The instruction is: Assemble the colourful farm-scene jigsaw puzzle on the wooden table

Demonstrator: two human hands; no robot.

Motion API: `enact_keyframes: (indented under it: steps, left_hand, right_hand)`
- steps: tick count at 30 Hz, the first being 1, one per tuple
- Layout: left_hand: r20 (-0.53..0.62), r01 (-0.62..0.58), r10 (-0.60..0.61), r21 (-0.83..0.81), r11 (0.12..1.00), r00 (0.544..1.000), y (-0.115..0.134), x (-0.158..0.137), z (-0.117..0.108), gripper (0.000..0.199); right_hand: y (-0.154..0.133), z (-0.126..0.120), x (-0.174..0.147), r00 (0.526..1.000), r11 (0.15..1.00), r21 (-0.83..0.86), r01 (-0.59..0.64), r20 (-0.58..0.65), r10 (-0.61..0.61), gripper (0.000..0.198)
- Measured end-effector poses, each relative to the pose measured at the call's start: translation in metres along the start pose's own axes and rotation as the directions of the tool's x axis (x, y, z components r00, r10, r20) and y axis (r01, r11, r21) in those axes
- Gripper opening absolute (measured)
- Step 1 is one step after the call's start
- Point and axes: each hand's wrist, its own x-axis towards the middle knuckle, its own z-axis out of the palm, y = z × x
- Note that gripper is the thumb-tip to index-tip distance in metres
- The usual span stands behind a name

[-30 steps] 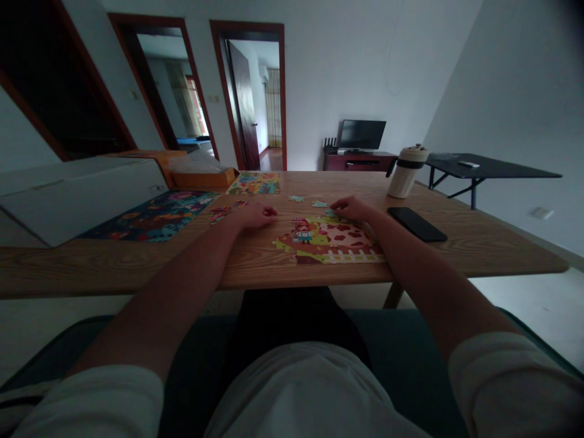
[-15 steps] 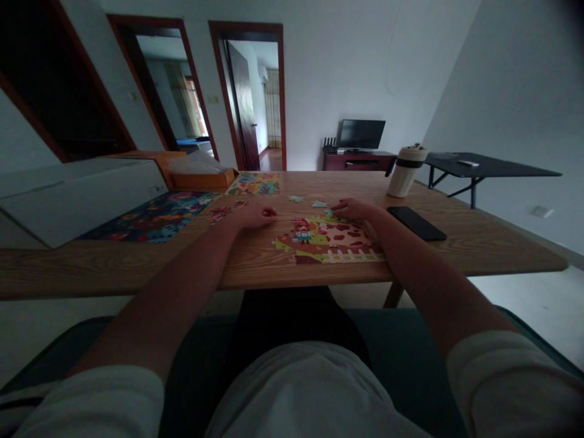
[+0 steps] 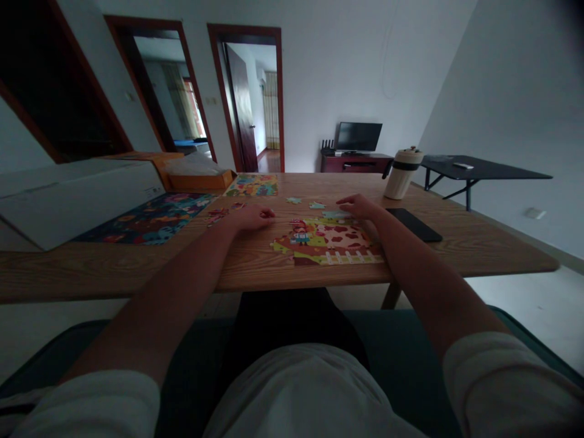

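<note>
A partly assembled jigsaw puzzle (image 3: 314, 246) lies on the wooden table, showing a spotted cow, a small figure and a white fence. At its far edge, pale blue-green puzzle pieces (image 3: 332, 214) lie just under and beside the fingers of my right hand (image 3: 360, 207). Those fingers stretch out to the left, with nothing visibly gripped. My left hand (image 3: 254, 218) rests on the table left of the puzzle, its fingers curled in and nothing visible in them. Beyond the puzzle lie two loose pale pieces, one puzzle piece (image 3: 294, 200) farther left and another piece (image 3: 317, 205) nearer.
Reddish loose pieces (image 3: 216, 214) lie beside my left wrist. Farther left are a dark picture sheet (image 3: 150, 219), a white box (image 3: 86, 194) and an orange box (image 3: 201, 180). A colourful sheet (image 3: 253, 185) lies behind. On the right stand a tumbler (image 3: 401, 176) and a black phone (image 3: 413, 224).
My right hand has shifted slightly up and away from the pale piece at the puzzle's far edge, its fingers now lifted. My left hand has hardly moved.
</note>
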Motion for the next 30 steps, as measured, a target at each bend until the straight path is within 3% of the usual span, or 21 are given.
enact_keyframes:
  steps: [4,9,11,14,19,22,27,30]
  left_hand:
    - [0.009,0.001,-0.001,0.015,1.0,1.0,0.003,-0.002,-0.001,0.043]
    - [0.018,-0.007,0.006,0.034,0.999,1.0,0.005,-0.003,-0.002,0.049]
    - [0.027,-0.007,0.006,0.037,0.999,1.0,0.006,-0.004,-0.003,0.05]
    - [0.025,0.002,-0.003,0.036,0.999,1.0,0.009,-0.004,-0.003,0.049]
    - [0.01,-0.008,0.008,0.02,1.0,1.0,0.008,-0.004,-0.002,0.046]
    - [-0.008,-0.031,0.031,-0.014,0.999,0.999,0.007,-0.004,-0.001,0.045]
    - [-0.03,-0.03,0.031,0.021,0.999,0.999,0.006,-0.002,-0.001,0.041]
    - [-0.031,-0.022,0.024,0.047,0.999,0.999,0.005,0.001,0.0,0.04]
  right_hand:
    - [-0.001,0.008,0.002,0.995,0.999,0.014,0.036,0.089,-0.037,0.041]
    - [-0.021,0.027,0.008,0.979,0.973,-0.148,0.175,0.133,-0.155,0.052]
    - [-0.035,0.036,0.008,0.98,0.969,-0.195,0.155,0.151,-0.127,0.059]
    - [-0.053,0.046,0.004,0.977,0.976,-0.216,-0.007,0.205,0.052,0.076]
    - [-0.063,0.047,-0.006,0.966,0.976,-0.217,-0.032,0.243,0.086,0.077]
    - [-0.059,0.046,-0.003,0.978,0.982,-0.189,-0.001,0.204,0.04,0.076]
    - [-0.046,0.045,0.021,1.0,0.991,-0.131,0.021,-0.019,-0.024,0.074]
    - [-0.042,0.042,0.038,0.999,0.983,-0.183,0.002,0.043,0.006,0.067]
